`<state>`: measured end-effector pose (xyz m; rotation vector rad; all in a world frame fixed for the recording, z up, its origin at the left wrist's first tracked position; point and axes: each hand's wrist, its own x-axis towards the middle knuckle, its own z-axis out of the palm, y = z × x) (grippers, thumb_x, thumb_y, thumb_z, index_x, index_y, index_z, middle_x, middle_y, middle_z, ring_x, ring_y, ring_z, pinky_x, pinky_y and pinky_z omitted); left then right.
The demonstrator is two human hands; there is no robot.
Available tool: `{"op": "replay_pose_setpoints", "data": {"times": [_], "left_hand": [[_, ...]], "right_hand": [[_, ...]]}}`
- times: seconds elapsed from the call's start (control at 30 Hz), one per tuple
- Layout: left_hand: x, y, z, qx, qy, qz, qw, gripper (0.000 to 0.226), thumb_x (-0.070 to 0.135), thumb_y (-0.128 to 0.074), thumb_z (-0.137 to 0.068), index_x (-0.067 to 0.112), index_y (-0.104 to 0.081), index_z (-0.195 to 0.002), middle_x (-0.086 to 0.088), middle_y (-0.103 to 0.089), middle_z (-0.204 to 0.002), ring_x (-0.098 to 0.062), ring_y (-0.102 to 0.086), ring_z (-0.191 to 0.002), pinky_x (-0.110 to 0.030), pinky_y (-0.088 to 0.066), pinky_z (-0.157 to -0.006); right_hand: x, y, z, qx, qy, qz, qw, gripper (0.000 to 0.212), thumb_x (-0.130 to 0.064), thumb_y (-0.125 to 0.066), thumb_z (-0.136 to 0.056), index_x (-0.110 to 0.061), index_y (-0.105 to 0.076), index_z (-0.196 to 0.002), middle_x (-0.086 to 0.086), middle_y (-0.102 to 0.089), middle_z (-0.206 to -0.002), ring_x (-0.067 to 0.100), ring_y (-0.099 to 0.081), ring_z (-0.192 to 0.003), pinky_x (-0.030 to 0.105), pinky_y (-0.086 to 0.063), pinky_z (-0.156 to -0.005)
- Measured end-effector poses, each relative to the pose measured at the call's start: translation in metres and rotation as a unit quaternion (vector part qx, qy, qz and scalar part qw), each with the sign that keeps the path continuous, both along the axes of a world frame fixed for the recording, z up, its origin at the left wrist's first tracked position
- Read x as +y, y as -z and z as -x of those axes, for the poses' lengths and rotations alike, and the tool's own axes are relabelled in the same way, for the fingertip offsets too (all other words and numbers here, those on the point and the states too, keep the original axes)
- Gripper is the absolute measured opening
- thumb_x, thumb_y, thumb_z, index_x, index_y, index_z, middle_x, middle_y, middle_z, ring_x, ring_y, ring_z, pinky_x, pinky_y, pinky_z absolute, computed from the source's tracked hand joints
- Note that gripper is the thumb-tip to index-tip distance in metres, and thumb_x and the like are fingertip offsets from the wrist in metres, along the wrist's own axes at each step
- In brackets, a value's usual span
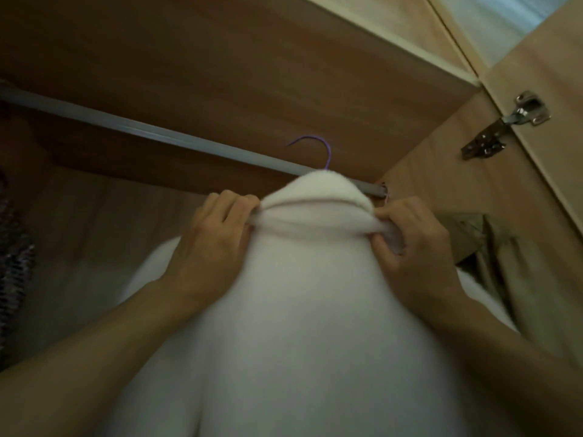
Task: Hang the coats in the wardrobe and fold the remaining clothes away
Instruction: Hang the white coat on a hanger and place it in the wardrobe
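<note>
You've got both hands, left [205, 244] and right [413, 247], pinching the white fleece coat [303, 294] shoulders so the purple hanger hook [315, 149] clears the rail [157, 134] just above

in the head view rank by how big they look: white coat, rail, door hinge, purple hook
1. white coat, though it is nearest the camera
2. rail
3. door hinge
4. purple hook

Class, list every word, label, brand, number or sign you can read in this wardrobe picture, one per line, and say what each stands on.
None: no readable text shows anywhere.
White coat: no label or tag visible.
Purple hanger hook: plain.
Metal door hinge: any stamping is too small and blurred to read.
Patterned garment at the left edge: pattern only, no letters.
</note>
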<state>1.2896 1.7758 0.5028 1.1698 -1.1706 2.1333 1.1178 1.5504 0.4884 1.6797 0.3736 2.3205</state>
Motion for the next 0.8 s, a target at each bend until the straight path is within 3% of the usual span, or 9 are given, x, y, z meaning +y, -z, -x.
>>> {"op": "replay_pose_setpoints", "data": {"times": [0.3, 0.43, 0.53, 0.7, 0.8], "left_hand": [[-0.054, -0.075, -0.044, 0.041, -0.027, 0.000, 0.999, 0.021, 0.007, -0.055, -0.089, 0.009, -0.061, -0.109, -0.011, -0.059, -0.096, -0.035, -0.054, -0.085, -0.048, -0.048, -0.069], [-0.075, -0.093, -0.058, 0.057, -0.025, 0.003, 0.998, 0.021, 0.002, -0.061, -0.089, 0.009, -0.062, -0.108, -0.011, -0.060, -0.095, -0.035, -0.054, -0.085, -0.046, -0.046, -0.068], [-0.090, -0.102, -0.067, 0.067, -0.022, -0.008, 0.997, 0.022, 0.001, -0.058, -0.090, 0.009, -0.061, -0.110, -0.013, -0.058, -0.096, -0.036, -0.053, -0.086, -0.049, -0.047, -0.071], [-0.124, -0.106, -0.085, 0.125, -0.027, -0.023, 0.991, 0.022, 0.005, -0.055, -0.090, 0.016, -0.055, -0.110, -0.009, -0.055, -0.098, -0.031, -0.050, -0.087, -0.044, -0.045, -0.067], [-0.144, -0.094, -0.097, 0.160, -0.015, -0.032, 0.986, 0.026, 0.006, -0.051, -0.091, 0.017, -0.054, -0.114, -0.009, -0.057, -0.103, -0.032, -0.054, -0.094, -0.042, -0.045, -0.071]], "right_hand": [[-0.042, -0.077, -0.038, 0.007, 0.059, -0.022, 0.998, 0.026, 0.003, -0.074, -0.074, -0.006, -0.067, -0.098, 0.011, -0.064, -0.094, 0.026, -0.057, -0.085, 0.027, -0.038, -0.075], [-0.057, -0.098, -0.048, 0.026, 0.044, -0.023, 0.998, 0.028, 0.000, -0.071, -0.076, -0.012, -0.061, -0.100, 0.003, -0.060, -0.092, 0.015, -0.051, -0.082, 0.023, -0.033, -0.074], [-0.064, -0.105, -0.053, 0.037, 0.050, -0.033, 0.997, 0.027, 0.000, -0.068, -0.076, -0.014, -0.057, -0.097, 0.001, -0.056, -0.088, 0.016, -0.049, -0.078, 0.028, -0.034, -0.068], [-0.077, -0.101, -0.060, 0.073, 0.118, -0.048, 0.989, 0.024, 0.001, -0.067, -0.078, -0.010, -0.059, -0.098, 0.010, -0.058, -0.098, 0.028, -0.054, -0.087, 0.042, -0.047, -0.076], [-0.083, -0.092, -0.065, 0.094, 0.148, -0.058, 0.983, 0.020, -0.003, -0.064, -0.084, -0.011, -0.060, -0.102, 0.011, -0.058, -0.102, 0.028, -0.053, -0.089, 0.038, -0.045, -0.075]]}}
